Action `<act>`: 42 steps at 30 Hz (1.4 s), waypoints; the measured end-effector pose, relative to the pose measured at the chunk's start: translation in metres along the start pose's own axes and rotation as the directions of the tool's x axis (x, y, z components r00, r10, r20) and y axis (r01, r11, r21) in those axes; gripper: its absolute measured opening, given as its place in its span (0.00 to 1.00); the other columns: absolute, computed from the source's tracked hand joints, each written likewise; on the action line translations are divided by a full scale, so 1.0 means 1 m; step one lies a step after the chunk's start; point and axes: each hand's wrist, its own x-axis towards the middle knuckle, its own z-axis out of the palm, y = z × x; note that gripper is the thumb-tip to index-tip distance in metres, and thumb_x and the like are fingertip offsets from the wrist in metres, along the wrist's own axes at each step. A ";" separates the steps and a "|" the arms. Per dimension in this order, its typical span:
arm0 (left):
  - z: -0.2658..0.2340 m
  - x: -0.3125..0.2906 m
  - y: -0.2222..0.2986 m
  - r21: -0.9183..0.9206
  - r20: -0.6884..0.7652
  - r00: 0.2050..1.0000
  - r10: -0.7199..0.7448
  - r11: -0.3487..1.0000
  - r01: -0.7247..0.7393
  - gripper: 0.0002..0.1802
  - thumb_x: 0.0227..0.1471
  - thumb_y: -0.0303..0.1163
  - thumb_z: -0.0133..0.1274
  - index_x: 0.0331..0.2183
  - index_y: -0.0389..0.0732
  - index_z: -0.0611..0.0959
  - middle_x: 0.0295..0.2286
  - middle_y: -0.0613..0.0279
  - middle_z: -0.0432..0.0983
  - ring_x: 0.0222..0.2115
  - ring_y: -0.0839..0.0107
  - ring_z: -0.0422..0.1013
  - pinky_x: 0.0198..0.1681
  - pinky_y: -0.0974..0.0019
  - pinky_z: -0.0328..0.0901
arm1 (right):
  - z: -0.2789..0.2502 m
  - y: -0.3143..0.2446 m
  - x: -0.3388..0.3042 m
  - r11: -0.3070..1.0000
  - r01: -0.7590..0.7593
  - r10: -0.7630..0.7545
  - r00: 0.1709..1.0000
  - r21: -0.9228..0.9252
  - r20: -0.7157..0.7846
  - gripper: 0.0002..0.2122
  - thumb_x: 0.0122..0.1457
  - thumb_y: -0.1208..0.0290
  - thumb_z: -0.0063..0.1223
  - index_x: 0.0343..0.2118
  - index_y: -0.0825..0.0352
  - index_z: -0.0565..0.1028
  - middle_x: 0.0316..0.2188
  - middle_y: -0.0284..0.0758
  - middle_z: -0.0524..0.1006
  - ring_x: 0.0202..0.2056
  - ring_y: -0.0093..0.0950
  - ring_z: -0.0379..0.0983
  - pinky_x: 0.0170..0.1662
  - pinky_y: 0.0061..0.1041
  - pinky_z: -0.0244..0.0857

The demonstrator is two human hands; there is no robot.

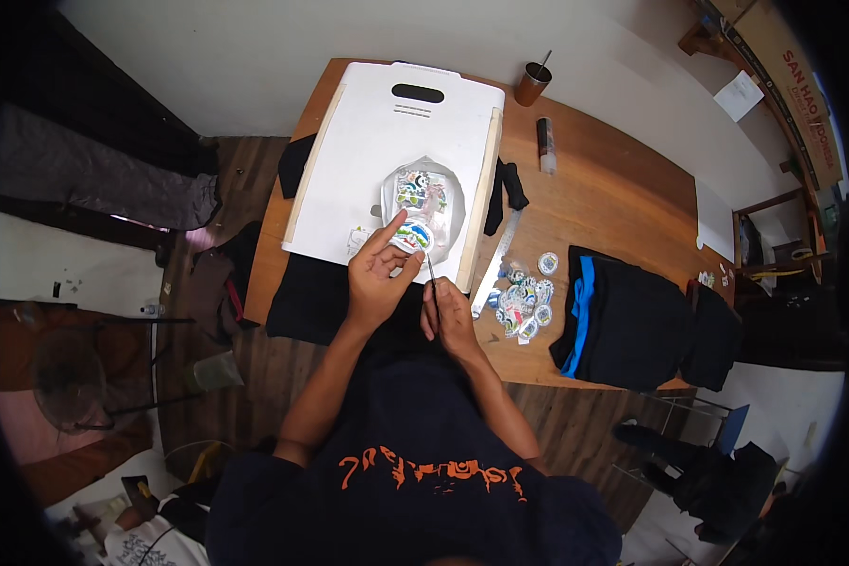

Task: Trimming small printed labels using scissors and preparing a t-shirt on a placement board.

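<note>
My left hand (375,285) pinches a round white printed piece (411,235) with blue, green and red artwork, its index finger stretched along the piece. Close beside it, my right hand (450,316) grips a thin dark tool (431,272) whose tip points up at the lower edge of the round piece; its exact kind is too small to make out. Both hands are over the near edge of a white board (349,160). Just beyond them, a pale, rounded bag or sheet (455,222) lies on the board with more colourful printed pieces (415,184).
Right of the board, a wooden table (613,198) carries a metal ruler (496,264), a pile of cut printed pieces (524,304), folded black cloth (637,321) with a blue edge, a tube-shaped bottle (546,143) and a brown cup (532,85). Black fabric (307,300) hangs below the board.
</note>
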 end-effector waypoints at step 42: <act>-0.014 0.008 0.006 0.003 0.243 0.964 -0.111 0.993 0.114 0.22 0.54 0.13 0.51 0.52 0.30 0.77 0.37 0.65 0.71 0.33 0.83 0.65 0.39 0.78 0.62 | -0.027 -0.034 -0.009 0.991 -0.056 0.054 0.998 -0.122 -0.016 0.18 0.71 0.55 0.31 0.45 0.67 0.65 0.18 0.27 0.58 0.15 0.16 0.51 0.20 0.17 0.54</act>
